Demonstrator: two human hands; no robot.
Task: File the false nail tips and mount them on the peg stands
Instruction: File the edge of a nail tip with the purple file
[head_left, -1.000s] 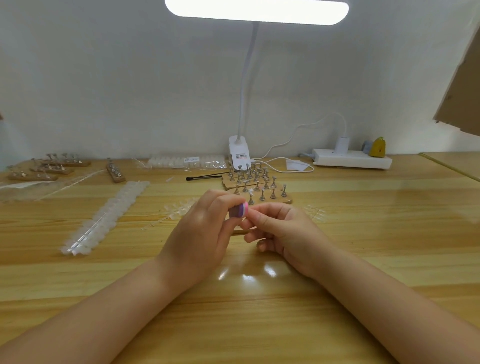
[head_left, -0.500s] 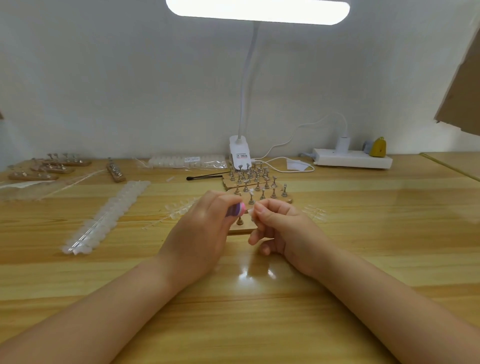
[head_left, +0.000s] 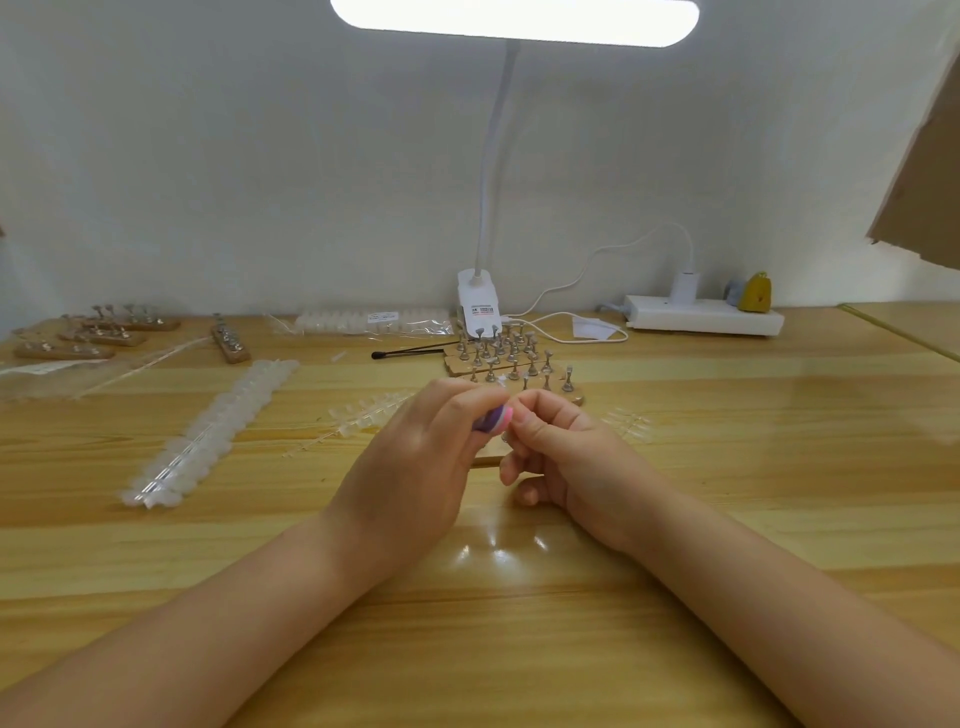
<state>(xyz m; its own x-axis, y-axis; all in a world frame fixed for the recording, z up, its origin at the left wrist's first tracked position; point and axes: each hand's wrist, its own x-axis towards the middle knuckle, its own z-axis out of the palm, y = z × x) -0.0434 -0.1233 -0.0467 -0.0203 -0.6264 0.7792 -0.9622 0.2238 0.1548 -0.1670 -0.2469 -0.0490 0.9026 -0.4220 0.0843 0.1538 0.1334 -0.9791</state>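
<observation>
With the desk lamp (head_left: 480, 301) clipped at the back of the wooden table (head_left: 727, 467) as the marker, everything of interest sits just in front of it. Far to the lamp's left lie several wooden peg stands (head_left: 104, 332), and nearer, a long strip of clear false nail tips (head_left: 208, 436) runs diagonally toward the front. Straight in front of the lamp, the left hand (head_left: 415, 457) has its fingers curled round a small nail file (head_left: 496, 418), of which only a purple and pink end shows between thumb and forefinger. That end touches the fingertips (head_left: 524, 415) of the right hand (head_left: 566, 457), which are pinched together, seemingly on a nail tip, though the tip itself is too small and hidden to make out. Just behind both hands, between them and the lamp, stands a cluster of metal pegs on wooden bases (head_left: 514, 358), its front edge covered by the knuckles. To the lamp's right rests a white power strip (head_left: 704, 314).
</observation>
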